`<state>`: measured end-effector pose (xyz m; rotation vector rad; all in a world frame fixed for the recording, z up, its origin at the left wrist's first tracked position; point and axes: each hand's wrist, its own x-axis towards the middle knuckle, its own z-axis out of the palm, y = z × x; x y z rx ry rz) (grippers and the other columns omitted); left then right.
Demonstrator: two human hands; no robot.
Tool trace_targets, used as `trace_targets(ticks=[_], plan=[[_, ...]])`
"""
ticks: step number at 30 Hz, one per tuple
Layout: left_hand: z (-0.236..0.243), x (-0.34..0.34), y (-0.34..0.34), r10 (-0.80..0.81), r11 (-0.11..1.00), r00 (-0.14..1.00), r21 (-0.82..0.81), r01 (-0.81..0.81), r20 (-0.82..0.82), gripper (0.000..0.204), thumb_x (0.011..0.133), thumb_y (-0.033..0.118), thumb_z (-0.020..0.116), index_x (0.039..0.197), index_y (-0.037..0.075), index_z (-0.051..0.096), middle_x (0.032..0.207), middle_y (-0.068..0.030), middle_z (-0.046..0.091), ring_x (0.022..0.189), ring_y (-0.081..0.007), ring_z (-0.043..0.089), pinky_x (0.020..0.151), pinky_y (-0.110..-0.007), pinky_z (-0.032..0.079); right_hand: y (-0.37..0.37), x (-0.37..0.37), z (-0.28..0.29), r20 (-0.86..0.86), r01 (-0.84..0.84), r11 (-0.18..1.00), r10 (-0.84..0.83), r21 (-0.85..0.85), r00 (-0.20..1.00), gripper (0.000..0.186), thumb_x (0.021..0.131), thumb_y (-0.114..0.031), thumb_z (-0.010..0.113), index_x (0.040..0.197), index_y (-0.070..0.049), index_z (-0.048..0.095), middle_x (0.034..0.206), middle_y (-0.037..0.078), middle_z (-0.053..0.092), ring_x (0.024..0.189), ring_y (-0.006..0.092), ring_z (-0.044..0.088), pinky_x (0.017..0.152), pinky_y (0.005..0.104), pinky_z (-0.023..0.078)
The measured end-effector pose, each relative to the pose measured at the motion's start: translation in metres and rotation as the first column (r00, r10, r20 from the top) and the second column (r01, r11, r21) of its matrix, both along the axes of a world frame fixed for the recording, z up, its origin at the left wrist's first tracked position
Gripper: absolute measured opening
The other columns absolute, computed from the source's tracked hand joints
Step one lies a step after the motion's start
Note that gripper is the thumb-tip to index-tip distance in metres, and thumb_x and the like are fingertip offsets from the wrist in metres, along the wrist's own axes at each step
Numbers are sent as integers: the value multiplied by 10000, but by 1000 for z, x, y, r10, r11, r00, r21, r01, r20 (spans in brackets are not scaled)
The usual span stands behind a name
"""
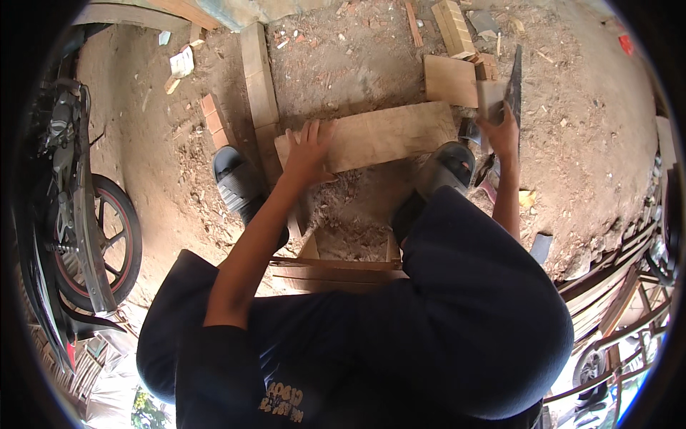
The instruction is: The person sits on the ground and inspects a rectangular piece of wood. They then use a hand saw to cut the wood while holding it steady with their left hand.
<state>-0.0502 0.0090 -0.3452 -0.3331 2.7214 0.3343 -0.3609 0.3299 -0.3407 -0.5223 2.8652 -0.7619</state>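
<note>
A flat wooden board (386, 137) lies slanted in front of me, between my two sandalled feet. My left hand (309, 149) rests on the board's left end, its fingers spread over the wood. To the right, beyond the board's right end, is my right hand (503, 134), with its thumb stretched out to the side and fingers apart. Against that hand stands the dark blade of a saw (514, 82), pointing away from me; its handle is hidden. Next to the saw lies a small wooden block (491, 96).
Wooden offcuts (450, 80) and a thick timber piece (451, 28) lie at the far right. A long beam (258, 75) runs away on the left, near a brick piece (216, 118). A motorcycle (78, 207) stands far left. Stacked planks (607, 275) lie on the right.
</note>
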Motion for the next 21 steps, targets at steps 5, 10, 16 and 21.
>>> trace_targets(ticks=[5,10,16,21], plan=[[6,-10,8,51,998,998,37,-49,-49,1323,519,432,915,1552,93,161,1461,-226,349,1371,-393,340,1043,-764,238,36,34,-37,-55,173,944,-164,282,985,850,691,-457,788,1399,-103,476,1270,211,586,1192,433,522,967,554,433],[1,-4,6,28,999,995,-28,-31,-96,1356,473,409,927,1538,39,175,1409,-218,405,1322,-380,393,1033,-748,275,56,54,-65,-47,125,977,-118,173,992,871,669,-475,815,1377,-89,486,1264,210,581,1198,421,516,978,545,425],[15,-9,-5,-38,999,997,-17,37,-65,1319,446,413,929,1504,5,255,1330,-212,453,1259,-376,441,1025,-684,340,59,60,-74,-60,141,982,-134,128,989,869,673,-447,829,1378,-77,481,1257,200,578,1200,410,512,989,509,420],[34,-12,-14,-78,992,997,-98,76,-20,1259,490,435,897,1493,-1,273,1341,-217,448,1264,-380,435,1040,-672,328,69,58,-80,-75,93,992,-86,84,993,862,681,-433,827,1384,-74,481,1256,193,587,1194,395,526,990,492,419]])
